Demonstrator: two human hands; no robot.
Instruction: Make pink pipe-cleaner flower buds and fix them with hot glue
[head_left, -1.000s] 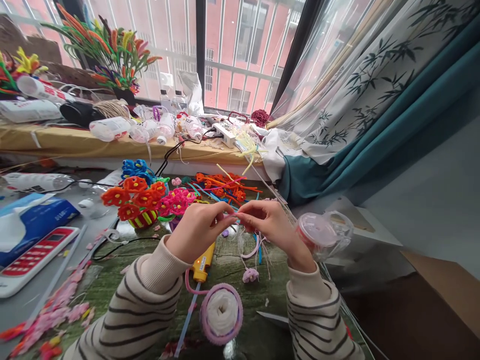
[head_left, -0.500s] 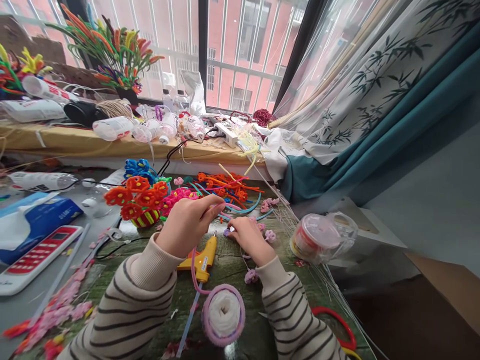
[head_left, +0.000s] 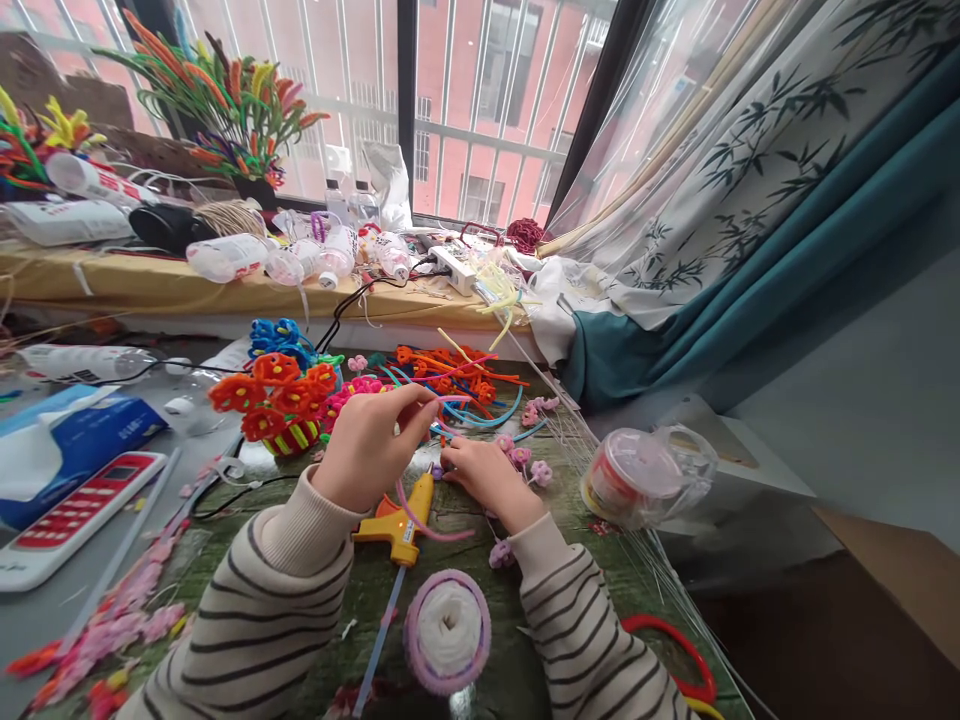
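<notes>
My left hand (head_left: 375, 435) is closed, thumb and forefinger pinching a fuzzy pink pipe cleaner (head_left: 429, 530). One end hangs in a loose curve in front of the yellow glue gun (head_left: 409, 520); another stretch shows beyond the fingertips. Just right of it, my right hand (head_left: 491, 482) is low over the table, fingers bent together. A bit of a small purple pipe-cleaner flower (head_left: 437, 471) peeks out at its fingertips, mostly hidden. Pink and lilac flowers (head_left: 540, 472) lie beside that hand. Nearer me stands a white roll (head_left: 450, 622) with a lilac fuzzy rim.
Orange pipe-cleaner flowers (head_left: 274, 390) in a striped pot stand left of my left hand. Loose pipe cleaners (head_left: 457, 370) lie behind both hands. At right are a plastic tub (head_left: 637, 470) and red-handled scissors (head_left: 675, 650). A calculator (head_left: 75, 515) lies far left.
The pink pipe cleaner's lower end has come away from the white roll and swung up and right. My right hand has shifted slightly left, with the purple flower at its fingertips.
</notes>
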